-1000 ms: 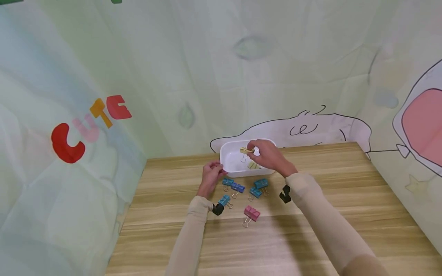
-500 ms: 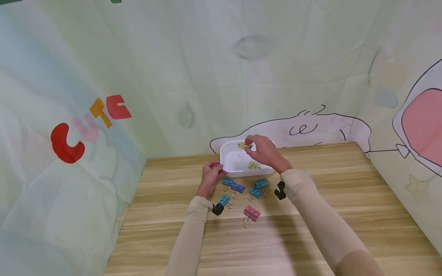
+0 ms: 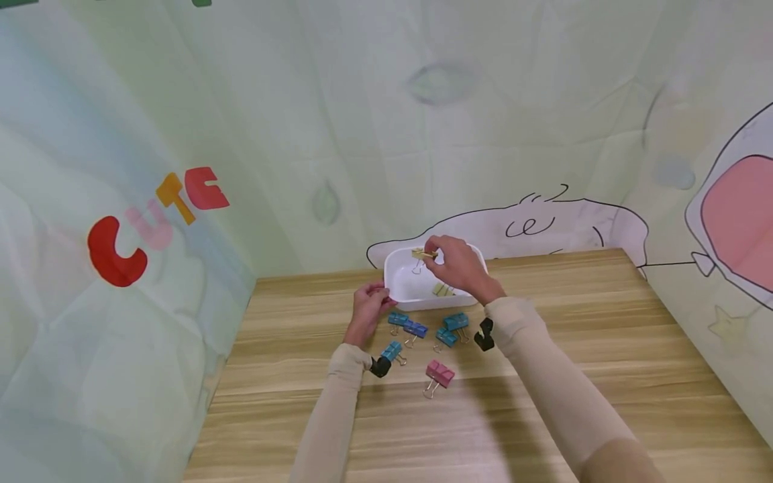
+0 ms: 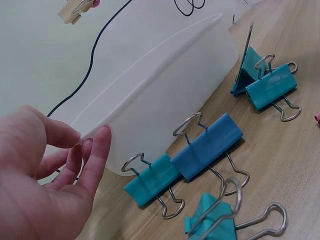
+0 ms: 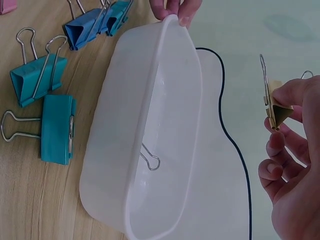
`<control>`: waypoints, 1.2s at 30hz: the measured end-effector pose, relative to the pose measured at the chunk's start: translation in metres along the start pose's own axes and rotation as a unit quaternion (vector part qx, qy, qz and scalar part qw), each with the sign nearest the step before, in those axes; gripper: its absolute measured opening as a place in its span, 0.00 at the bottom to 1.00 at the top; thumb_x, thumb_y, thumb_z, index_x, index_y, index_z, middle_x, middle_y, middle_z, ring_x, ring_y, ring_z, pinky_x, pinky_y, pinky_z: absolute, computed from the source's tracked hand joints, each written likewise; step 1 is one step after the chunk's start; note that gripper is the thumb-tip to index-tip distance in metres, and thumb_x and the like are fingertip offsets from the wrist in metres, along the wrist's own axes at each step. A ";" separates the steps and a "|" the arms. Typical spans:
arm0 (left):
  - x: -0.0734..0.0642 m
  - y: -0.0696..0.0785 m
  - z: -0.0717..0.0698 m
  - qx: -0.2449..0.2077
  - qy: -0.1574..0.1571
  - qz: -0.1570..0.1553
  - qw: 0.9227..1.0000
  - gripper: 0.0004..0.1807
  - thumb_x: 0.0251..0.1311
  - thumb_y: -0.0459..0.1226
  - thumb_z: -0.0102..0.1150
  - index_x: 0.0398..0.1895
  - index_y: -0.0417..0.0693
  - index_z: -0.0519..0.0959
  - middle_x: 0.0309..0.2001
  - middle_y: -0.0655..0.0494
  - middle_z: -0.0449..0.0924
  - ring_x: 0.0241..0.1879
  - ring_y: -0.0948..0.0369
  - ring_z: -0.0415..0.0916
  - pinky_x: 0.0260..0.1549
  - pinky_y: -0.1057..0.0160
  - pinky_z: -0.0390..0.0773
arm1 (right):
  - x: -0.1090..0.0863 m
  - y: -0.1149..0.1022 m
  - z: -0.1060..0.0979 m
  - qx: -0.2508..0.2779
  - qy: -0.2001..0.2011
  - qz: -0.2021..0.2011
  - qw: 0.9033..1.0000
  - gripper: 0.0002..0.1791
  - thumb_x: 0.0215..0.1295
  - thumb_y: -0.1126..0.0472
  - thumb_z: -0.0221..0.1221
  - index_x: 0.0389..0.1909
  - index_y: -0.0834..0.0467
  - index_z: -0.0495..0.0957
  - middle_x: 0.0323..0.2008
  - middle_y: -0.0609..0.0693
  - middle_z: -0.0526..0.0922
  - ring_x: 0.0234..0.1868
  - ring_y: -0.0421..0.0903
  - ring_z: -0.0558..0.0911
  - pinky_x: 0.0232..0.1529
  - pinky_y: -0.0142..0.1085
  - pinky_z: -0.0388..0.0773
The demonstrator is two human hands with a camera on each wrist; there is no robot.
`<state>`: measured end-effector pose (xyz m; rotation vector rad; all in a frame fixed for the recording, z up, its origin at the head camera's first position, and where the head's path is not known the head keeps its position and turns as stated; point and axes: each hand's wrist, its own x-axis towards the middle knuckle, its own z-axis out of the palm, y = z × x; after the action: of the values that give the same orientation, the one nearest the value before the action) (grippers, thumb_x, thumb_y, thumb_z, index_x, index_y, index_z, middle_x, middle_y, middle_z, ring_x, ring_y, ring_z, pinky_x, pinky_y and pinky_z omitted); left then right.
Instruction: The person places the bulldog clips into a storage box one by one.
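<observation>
My left hand (image 3: 368,308) pinches the near left corner of a white plastic tub (image 4: 150,95), thumb over the rim and fingers beneath it. Above the tub's opening my right hand (image 3: 457,265) holds a yellow binder clip (image 5: 276,106) between thumb and fingers, its wire handles spread apart. A second yellow binder clip (image 3: 443,289) lies inside the tub; in the right wrist view only one wire handle of it shows over the rim. Just in front of the tub are teal binder clips (image 3: 457,321) and a blue binder clip (image 4: 207,146).
A pink binder clip (image 3: 440,373) lies nearer me on the wooden table (image 3: 272,402). Another teal clip (image 3: 391,350) sits beside my left wrist. Behind the tub, a printed curtain (image 3: 326,134) hangs along the table's back edge.
My right hand has moved a little to the left and up over the tub, carrying the yellow binder clip. My left hand stays at the tub's corner.
</observation>
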<state>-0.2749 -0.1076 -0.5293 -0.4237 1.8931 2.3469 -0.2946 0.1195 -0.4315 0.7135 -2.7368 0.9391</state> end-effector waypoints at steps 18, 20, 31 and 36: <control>-0.001 0.001 0.000 0.006 -0.001 0.006 1.000 0.20 0.72 0.25 0.54 0.64 0.23 0.69 0.56 0.26 0.72 0.42 0.48 0.83 0.38 0.66 0.89 | -0.001 0.001 0.004 -0.001 -0.009 0.014 1.000 0.25 0.73 0.49 0.64 0.62 0.60 0.78 0.60 0.59 0.81 0.60 0.57 0.80 0.61 0.53 0.80; -0.001 0.001 0.000 0.007 0.000 0.005 1.000 0.20 0.72 0.25 0.54 0.64 0.23 0.69 0.56 0.26 0.73 0.43 0.47 0.83 0.38 0.67 0.89 | -0.002 0.003 0.004 -0.002 -0.013 0.014 1.000 0.30 0.72 0.45 0.64 0.66 0.60 0.75 0.64 0.59 0.78 0.63 0.57 0.78 0.64 0.54 0.78; 0.001 0.001 0.000 0.009 0.005 -0.005 1.000 0.20 0.72 0.26 0.55 0.64 0.26 0.70 0.55 0.30 0.74 0.50 0.41 0.80 0.38 0.67 0.88 | -0.013 0.014 0.003 0.001 -0.008 0.011 1.000 0.32 0.72 0.44 0.63 0.67 0.61 0.74 0.65 0.60 0.77 0.63 0.59 0.77 0.63 0.55 0.79; 0.001 0.001 -0.001 0.009 0.002 -0.004 1.000 0.20 0.73 0.26 0.54 0.65 0.25 0.69 0.57 0.28 0.73 0.49 0.43 0.81 0.39 0.67 0.88 | -0.021 0.019 0.003 0.004 -0.011 -0.003 1.000 0.31 0.72 0.45 0.64 0.65 0.62 0.76 0.63 0.61 0.78 0.54 0.56 0.80 0.54 0.50 0.84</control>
<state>-0.2761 -0.1087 -0.5291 -0.4354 1.9094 2.3232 -0.2856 0.1386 -0.4503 0.7365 -2.7502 0.9476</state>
